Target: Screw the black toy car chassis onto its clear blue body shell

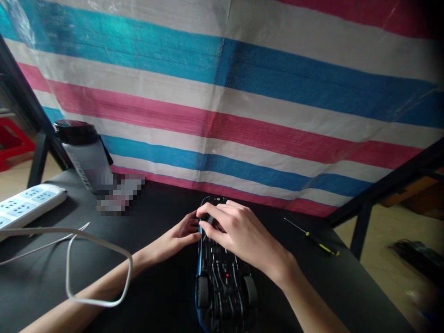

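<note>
A blue toy car (225, 282) lies upside down on the black table, its dark underside, a small red spot and two near wheels showing. At the car's left side, my left hand (182, 236) steadies it with thumb and bent fingers against the body. My right hand (236, 224) reaches over the far part of the car from the right. Its thumb and forefinger close around a dark part (211, 223) near the far left wheel position; the hand hides most of that area, and I cannot make out exactly what is pinched.
A screwdriver (314, 237) with a black and yellow handle lies to the right. On the left are a power strip (33, 203), a looping white cable (100, 303) and a black-lidded bottle (86, 159). A striped sheet (263, 134) hangs behind the table (156, 296).
</note>
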